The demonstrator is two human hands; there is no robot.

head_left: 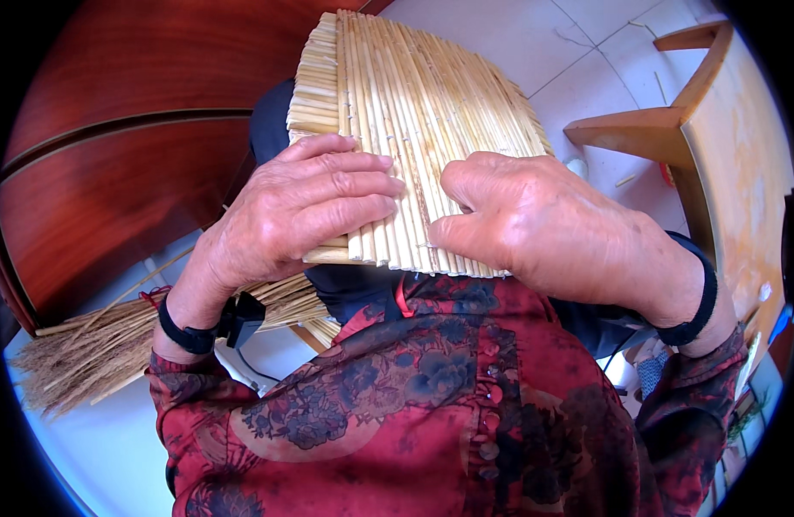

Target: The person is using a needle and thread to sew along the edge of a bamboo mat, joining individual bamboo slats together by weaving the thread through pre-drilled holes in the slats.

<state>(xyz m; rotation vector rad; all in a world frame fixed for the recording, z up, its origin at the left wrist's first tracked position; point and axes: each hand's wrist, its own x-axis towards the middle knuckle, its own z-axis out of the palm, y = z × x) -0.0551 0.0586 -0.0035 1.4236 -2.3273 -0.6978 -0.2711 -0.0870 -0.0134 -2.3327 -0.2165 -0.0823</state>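
Note:
A mat of pale straw stalks (431, 95) rests over my lap, its stalks lined up side by side, with small stitches showing along them. Across its left near part lies my left hand (328, 194), fingers stretched out flat on the stalks; its thumb is hidden. On the right near part, my right hand (518, 211) is closed, thumb and forefinger pinched close to the stalks. Whatever it may grip there is too small or hidden to make out. Crosswise stalks form a second layer at the mat's far left edge.
Bundled dry broom stalks (95, 353) lie at the lower left. Reddish-brown wooden panels (138, 181) stand on the left. A wooden stool (725, 164) lies on its side at the right, with its legs pointing toward the mat. Stalk scraps dot the tiled floor (578, 77).

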